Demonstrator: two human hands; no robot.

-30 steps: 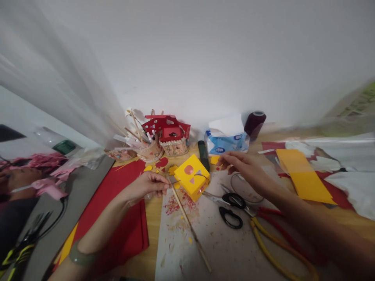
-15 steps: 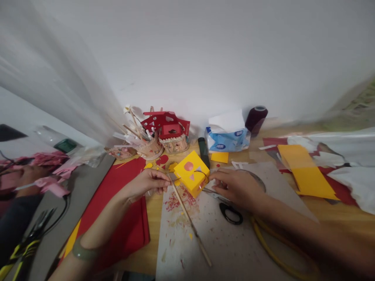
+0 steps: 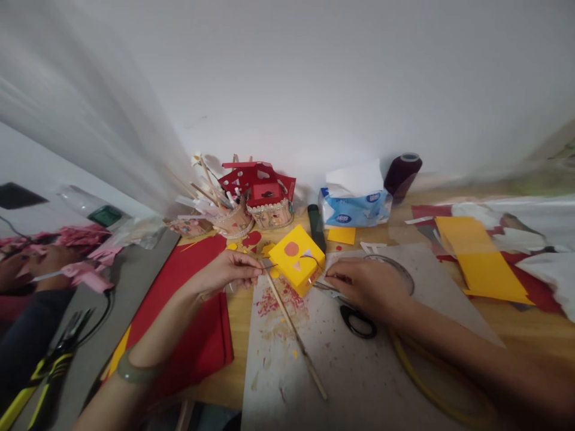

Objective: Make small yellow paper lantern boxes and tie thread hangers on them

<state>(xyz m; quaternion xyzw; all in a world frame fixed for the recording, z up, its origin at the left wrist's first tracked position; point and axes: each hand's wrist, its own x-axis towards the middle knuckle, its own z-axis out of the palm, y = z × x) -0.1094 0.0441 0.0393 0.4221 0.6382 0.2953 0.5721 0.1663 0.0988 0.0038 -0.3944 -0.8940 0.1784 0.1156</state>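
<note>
A yellow paper box (image 3: 294, 254) with a pink circle and pale triangles on it sits tilted between my hands. My left hand (image 3: 229, 274) is closed in a pinch at the upper end of a thin wooden stick (image 3: 291, 328). From there a dark cord (image 3: 308, 257) runs to the box and loops over its face. My right hand (image 3: 366, 284) has its fingers pinched together just right of the box's corner; whatever lies between the fingertips is hidden. Black-handled scissors (image 3: 358, 322) lie under and beside that hand.
Decorated cups of sticks (image 3: 231, 221), a red paper piece (image 3: 256, 179), a tissue pack (image 3: 354, 206) and a thread spool (image 3: 404, 173) stand along the wall. Red sheets (image 3: 184, 335) lie left, yellow strips (image 3: 480, 257) right. A co-worker's hands (image 3: 54, 266) are at far left near a pink glue gun (image 3: 92, 278).
My right hand's fingertips have drawn slightly away from the box's corner. My left hand keeps its pinch at the stick's end. The whole view has shifted a little.
</note>
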